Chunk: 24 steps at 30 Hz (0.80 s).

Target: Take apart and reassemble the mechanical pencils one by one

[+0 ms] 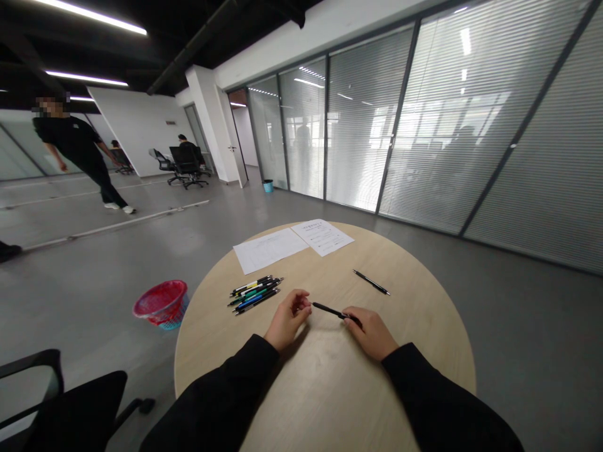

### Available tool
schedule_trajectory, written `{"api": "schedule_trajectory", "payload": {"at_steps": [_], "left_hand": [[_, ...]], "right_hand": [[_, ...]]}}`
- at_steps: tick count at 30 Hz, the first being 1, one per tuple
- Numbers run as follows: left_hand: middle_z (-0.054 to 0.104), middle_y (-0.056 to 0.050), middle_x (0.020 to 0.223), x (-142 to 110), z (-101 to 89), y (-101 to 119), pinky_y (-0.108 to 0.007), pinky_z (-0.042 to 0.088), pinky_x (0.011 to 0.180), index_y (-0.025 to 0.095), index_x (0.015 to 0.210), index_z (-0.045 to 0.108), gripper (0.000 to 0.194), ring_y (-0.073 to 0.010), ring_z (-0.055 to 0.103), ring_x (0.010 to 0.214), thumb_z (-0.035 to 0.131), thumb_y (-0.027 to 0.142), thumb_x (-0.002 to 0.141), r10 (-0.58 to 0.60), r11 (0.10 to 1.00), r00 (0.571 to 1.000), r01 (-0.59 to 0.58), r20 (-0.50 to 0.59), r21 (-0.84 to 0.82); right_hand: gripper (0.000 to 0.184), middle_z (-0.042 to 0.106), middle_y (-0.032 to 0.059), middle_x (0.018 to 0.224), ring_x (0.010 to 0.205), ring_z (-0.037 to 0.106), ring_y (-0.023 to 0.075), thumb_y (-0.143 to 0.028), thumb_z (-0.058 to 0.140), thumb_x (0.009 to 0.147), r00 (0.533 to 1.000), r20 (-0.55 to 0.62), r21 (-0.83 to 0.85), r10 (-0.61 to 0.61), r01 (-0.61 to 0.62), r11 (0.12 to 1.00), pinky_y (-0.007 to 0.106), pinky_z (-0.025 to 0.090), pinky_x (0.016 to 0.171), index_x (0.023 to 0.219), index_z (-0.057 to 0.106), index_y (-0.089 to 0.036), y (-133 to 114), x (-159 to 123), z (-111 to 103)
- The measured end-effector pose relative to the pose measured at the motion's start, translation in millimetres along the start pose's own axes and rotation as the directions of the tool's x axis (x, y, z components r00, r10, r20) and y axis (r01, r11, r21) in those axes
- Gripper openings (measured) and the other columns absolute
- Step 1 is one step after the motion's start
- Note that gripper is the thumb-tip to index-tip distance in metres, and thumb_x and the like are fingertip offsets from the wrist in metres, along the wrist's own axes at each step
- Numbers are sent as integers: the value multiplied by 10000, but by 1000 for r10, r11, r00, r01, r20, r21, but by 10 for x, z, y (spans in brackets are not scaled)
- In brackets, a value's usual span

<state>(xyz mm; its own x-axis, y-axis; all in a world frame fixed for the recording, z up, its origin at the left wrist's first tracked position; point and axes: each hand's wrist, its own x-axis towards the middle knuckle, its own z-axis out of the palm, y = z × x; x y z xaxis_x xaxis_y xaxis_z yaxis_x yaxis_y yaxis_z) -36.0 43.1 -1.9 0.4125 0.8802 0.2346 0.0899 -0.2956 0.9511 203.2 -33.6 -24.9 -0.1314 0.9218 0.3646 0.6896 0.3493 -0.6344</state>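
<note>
My right hand [370, 329] grips a black pen [330, 310] near one end, between thumb and fingers. The pen lies roughly level just above the tabletop, its other end pointing left at my left hand [288, 317]. The fingers of that left hand are loosely curled and apart, close to the pen's end; whether they touch it I cannot tell. Left of my left hand lies a bunch of pens [254, 294] in black, blue, green, yellow and white. A single dark pen [372, 282] rests alone beyond my right hand.
Two printed paper sheets [271, 250] lie at the far side of the round wooden table [424, 314]. A red basket [162, 301] stands on the floor to the left, near a black chair [80, 408]. A person in black [75, 141] walks at far left.
</note>
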Motion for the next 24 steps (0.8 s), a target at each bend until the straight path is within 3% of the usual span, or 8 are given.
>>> {"api": "schedule_trajectory", "payload": {"at_steps": [9, 24], "left_hand": [[607, -12, 769, 0, -13, 47, -259, 455, 681, 163, 883, 596, 208, -147, 580, 714, 657, 355, 830, -28, 999, 1000, 28, 14, 35], [573, -7, 743, 12, -15, 43, -263, 448, 667, 175, 849, 568, 267, -147, 562, 692, 656, 425, 818, -33, 999, 999, 33, -3, 20]], "right_hand": [[226, 739, 81, 984, 906, 678, 233, -283, 487, 950, 1000, -13, -9, -3, 3, 1000, 354, 501, 840, 995, 689, -193, -22, 3, -3], [239, 738, 86, 992, 904, 672, 235, -291, 484, 949, 1000, -20, -5, -10, 10, 1000, 368, 507, 842, 1005, 696, -196, 4, -3, 14]]}}
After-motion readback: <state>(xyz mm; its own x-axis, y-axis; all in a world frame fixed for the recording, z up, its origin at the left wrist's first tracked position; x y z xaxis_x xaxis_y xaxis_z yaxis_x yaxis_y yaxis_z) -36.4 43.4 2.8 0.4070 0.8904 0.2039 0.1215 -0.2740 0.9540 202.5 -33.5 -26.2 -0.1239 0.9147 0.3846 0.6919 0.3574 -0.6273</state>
